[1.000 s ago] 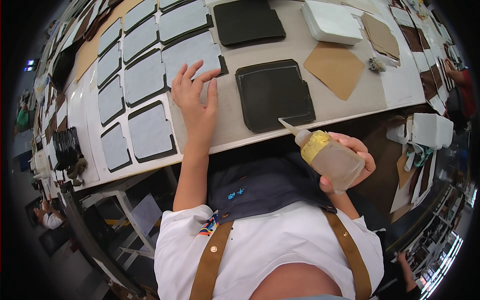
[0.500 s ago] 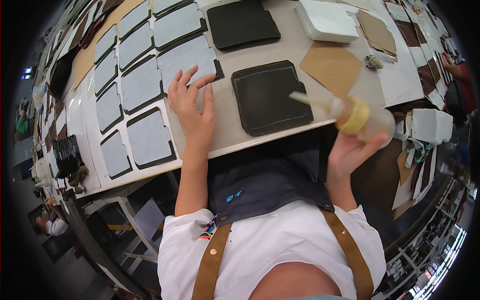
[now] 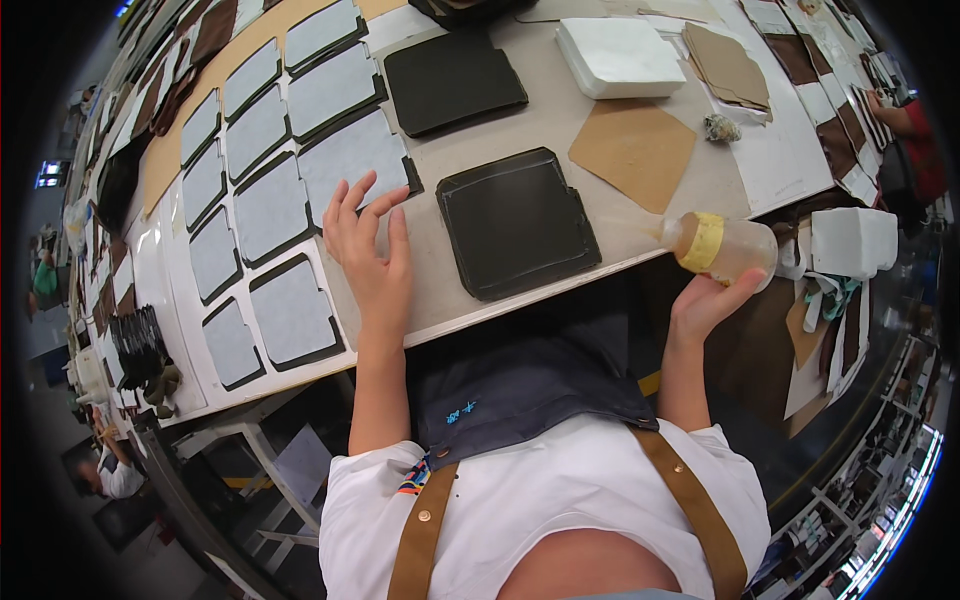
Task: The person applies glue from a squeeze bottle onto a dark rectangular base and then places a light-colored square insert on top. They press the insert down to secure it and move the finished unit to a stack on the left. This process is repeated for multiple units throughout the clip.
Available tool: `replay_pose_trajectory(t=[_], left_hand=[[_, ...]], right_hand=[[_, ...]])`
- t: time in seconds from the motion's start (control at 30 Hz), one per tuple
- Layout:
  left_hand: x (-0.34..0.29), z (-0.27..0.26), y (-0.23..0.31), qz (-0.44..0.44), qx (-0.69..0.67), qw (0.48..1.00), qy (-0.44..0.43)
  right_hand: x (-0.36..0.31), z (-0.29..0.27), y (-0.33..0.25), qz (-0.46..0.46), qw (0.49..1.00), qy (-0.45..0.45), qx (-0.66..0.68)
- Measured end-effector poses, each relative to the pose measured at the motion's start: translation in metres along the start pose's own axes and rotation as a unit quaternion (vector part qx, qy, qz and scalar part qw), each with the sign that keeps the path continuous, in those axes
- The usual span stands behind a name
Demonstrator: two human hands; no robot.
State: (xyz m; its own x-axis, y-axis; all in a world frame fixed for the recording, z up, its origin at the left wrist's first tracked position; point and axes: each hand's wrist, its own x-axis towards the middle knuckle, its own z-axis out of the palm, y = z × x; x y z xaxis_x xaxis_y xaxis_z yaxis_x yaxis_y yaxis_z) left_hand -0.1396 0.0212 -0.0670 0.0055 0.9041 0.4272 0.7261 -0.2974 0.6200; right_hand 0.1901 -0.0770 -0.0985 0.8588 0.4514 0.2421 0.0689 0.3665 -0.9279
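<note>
My right hand [image 3: 708, 302] grips a clear squeeze bottle [image 3: 738, 252] with yellow tape round its shoulder. The bottle lies nearly level at the table's front edge, and its blurred nozzle points left. Just left of the nozzle, a flat black panel [image 3: 518, 222] lies on the table with a thin pale line along its borders. My left hand [image 3: 372, 250] is raised left of that panel, fingers spread, holding nothing. Its fingertips overlap a row of pale grey sheets on black backing pieces [image 3: 272, 212], but whether they touch cannot be told.
Another black panel [image 3: 455, 82] lies farther back. To its right are a white block-like stack [image 3: 622, 58], a tan sheet [image 3: 632, 152], brown pieces [image 3: 728, 66] and a small crumpled lump [image 3: 720, 128]. A white box [image 3: 852, 243] stands at the right. Another person's arm [image 3: 893, 118] shows far right.
The bottle's nozzle has swung away from over the black panel's right edge to the right of it, and the bottle is more level. The view has shifted slightly; my left hand stays spread.
</note>
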Motion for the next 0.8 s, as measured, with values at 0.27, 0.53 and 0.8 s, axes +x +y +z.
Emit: replay_pose_trajectory(t=[0.27,0.53,0.8], left_hand=[[0.000,0.000,0.000,0.002,-0.001,1.000,-0.002],[0.000,0.000,0.002,0.002,0.002,1.000,-0.004],[0.000,0.001,0.001,0.007,0.013,1.000,-0.006]], right_hand=[[-0.013,0.013,-0.010,-0.118,0.986,-0.094,-0.076],[-0.018,0.009,-0.010,-0.110,0.985,-0.122,-0.060],[0.017,0.025,-0.030,0.121,0.975,0.009,0.187]])
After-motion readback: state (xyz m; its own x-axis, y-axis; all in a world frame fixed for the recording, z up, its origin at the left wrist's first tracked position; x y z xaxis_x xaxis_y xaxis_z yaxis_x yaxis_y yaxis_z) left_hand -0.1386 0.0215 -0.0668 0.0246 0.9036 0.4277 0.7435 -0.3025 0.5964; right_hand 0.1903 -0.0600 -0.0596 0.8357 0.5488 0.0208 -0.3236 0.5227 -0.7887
